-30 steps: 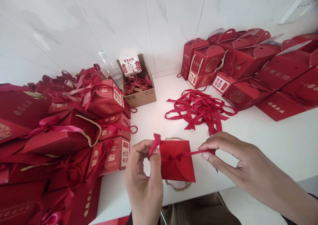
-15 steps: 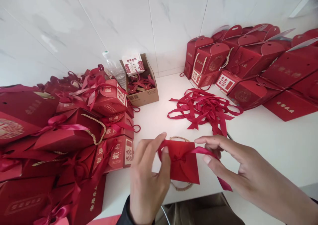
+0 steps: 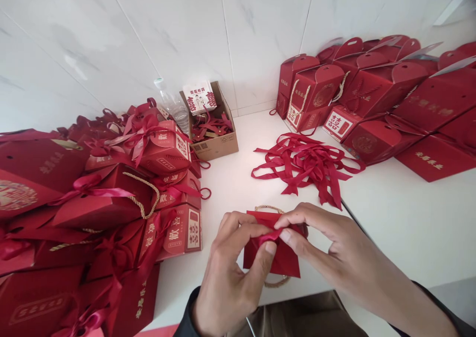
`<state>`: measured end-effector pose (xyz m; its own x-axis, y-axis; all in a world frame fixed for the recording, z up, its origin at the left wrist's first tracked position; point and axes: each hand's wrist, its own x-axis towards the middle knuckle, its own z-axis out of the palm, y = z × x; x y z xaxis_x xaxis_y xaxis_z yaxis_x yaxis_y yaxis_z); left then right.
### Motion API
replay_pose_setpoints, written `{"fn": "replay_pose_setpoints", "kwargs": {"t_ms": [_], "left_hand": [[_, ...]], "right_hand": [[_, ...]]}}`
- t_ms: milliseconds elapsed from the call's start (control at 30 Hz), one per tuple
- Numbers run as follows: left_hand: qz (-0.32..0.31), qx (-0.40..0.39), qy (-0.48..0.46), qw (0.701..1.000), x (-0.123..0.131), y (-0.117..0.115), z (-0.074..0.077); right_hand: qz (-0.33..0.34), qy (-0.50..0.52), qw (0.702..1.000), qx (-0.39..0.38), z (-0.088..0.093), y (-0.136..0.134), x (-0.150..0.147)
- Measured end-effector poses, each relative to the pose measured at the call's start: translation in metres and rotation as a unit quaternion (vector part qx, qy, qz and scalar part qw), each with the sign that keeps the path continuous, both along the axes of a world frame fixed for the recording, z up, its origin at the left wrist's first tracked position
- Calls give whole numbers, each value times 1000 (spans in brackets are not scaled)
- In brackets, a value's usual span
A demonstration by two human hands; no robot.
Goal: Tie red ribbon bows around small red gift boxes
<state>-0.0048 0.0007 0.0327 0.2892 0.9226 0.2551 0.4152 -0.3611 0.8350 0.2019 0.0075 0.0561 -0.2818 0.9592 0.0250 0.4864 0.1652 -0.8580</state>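
Observation:
A red gift box (image 3: pixel 284 266) with a gold rope handle (image 3: pixel 278 281) stands at the table's front edge. Over its top, my left hand (image 3: pixel 238 262) pinches a dark red ribbon (image 3: pixel 270 236) between thumb and fingers. My right hand (image 3: pixel 323 245) grips the same ribbon close beside it, thumb and index finger pressed together. The two hands' fingertips nearly meet above the box's middle. The ribbon's knot and its ends are mostly hidden by my fingers.
Red boxes with ribbon bows (image 3: pixel 107 213) are piled on the left. A cardboard box (image 3: pixel 217 147) holds cards and ribbon pieces, beside a clear bottle (image 3: pixel 174 106). Loose red ribbons (image 3: pixel 308 166) lie beyond my hands. Stacked red boxes (image 3: pixel 375 94) stand at the back right.
My right hand has moved left, bringing its stretch of ribbon in to the box's middle. My left hand has shifted right, and both now meet over the box top.

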Motion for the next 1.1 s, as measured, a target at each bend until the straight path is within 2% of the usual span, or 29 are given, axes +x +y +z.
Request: {"fn": "replay_pose_setpoints", "kwargs": {"t_ms": [133, 300, 433, 567, 767, 900, 1100], "left_hand": [[52, 27, -50, 997, 4, 5, -9], [118, 1, -171, 978, 0, 0, -18], [134, -43, -245, 959, -4, -4, -24], [127, -67, -267, 953, 0, -3, -22], [38, -191, -227, 954, 12, 5, -10], [54, -190, -215, 956, 16, 5, -6], [57, -194, -206, 957, 16, -6, -5]], "right_hand": [[-25, -29, 999, 36, -1, 0, 3], [-72, -93, 988, 98, -12, 2, 17], [-45, -144, 985, 83, -22, 4, 31], [-29, -139, 989, 36, -20, 3, 35], [-35, -69, 997, -27, -2, -4, 25], [-47, -24, 998, -41, 3, -3, 20], [-57, -10, 996, -71, 6, -1, 18]]}}
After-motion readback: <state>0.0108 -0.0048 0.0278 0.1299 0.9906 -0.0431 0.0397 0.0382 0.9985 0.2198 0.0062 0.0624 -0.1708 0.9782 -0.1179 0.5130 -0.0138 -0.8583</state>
